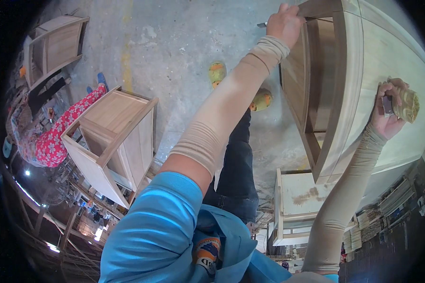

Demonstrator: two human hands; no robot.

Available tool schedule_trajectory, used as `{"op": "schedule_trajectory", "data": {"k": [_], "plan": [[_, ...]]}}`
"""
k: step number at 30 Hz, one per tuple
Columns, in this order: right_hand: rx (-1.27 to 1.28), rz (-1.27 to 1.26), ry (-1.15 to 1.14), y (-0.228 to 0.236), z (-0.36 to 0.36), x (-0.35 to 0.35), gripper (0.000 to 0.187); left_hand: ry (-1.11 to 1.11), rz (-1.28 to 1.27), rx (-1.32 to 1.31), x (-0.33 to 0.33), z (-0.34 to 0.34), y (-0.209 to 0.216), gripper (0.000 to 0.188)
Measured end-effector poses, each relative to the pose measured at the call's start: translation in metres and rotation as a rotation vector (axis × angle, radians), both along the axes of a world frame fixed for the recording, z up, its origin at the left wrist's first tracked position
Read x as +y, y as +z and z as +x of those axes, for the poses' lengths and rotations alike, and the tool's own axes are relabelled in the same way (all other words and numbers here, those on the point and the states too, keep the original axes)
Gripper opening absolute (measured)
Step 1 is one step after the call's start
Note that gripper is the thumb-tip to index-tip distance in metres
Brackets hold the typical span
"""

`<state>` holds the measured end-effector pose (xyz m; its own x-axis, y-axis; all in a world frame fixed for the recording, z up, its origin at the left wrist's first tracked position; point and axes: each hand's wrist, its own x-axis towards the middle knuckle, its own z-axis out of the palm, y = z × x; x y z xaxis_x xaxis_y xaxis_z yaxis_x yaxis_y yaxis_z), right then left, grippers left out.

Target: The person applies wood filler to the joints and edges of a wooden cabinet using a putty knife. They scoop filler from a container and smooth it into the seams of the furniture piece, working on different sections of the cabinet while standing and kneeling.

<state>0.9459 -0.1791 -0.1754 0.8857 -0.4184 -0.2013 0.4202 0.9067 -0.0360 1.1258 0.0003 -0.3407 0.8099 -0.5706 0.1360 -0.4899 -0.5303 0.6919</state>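
My left hand (285, 23) is closed at the top corner of a large unpainted wooden cabinet (348, 89). A thin dark tool with a shiny edge (262, 24) sticks out to the left of that hand; its kind is unclear. My right hand (387, 108) is wrapped round a yellowish-tan, rounded thing (407, 106), perhaps a tub or a lump, in front of the cabinet's broad pale panel (387, 52). A small greyish flat piece (387, 104) shows between the fingers. The cabinet's open frame faces left, with dark wood inside.
A smaller wooden cabinet (115, 113) stands at the left, with a person in red floral trousers (56, 137) beside it. Another wooden frame (56, 45) lies at the far left. A pale cabinet with a brown stain (300, 193) stands near my right arm. The floor (174, 42) is grey concrete.
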Motion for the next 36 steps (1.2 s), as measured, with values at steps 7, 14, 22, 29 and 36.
{"op": "schedule_trajectory", "data": {"k": [7, 14, 22, 29, 36], "plan": [[0.003, -0.010, -0.008, -0.005, 0.001, -0.001, 0.035, -0.079, -0.145, 0.075, 0.047, -0.004, 0.030, 0.014], [0.029, -0.092, -0.025, -0.001, -0.006, -0.006, 0.043, -0.059, -0.155, 0.951, 0.090, -0.013, 0.132, 0.025], [0.033, -0.140, -0.033, -0.002, -0.004, -0.006, 0.045, -0.116, -0.129, 0.951, 0.081, -0.010, 0.175, 0.022], [0.007, -0.213, -0.043, -0.008, -0.005, -0.010, 0.050, -0.286, -0.313, 0.288, 0.033, -0.024, 0.236, 0.020], [0.142, -0.235, -0.099, -0.002, -0.006, -0.007, 0.043, -0.501, -0.343, -0.291, -0.026, -0.050, 0.252, 0.028]]}}
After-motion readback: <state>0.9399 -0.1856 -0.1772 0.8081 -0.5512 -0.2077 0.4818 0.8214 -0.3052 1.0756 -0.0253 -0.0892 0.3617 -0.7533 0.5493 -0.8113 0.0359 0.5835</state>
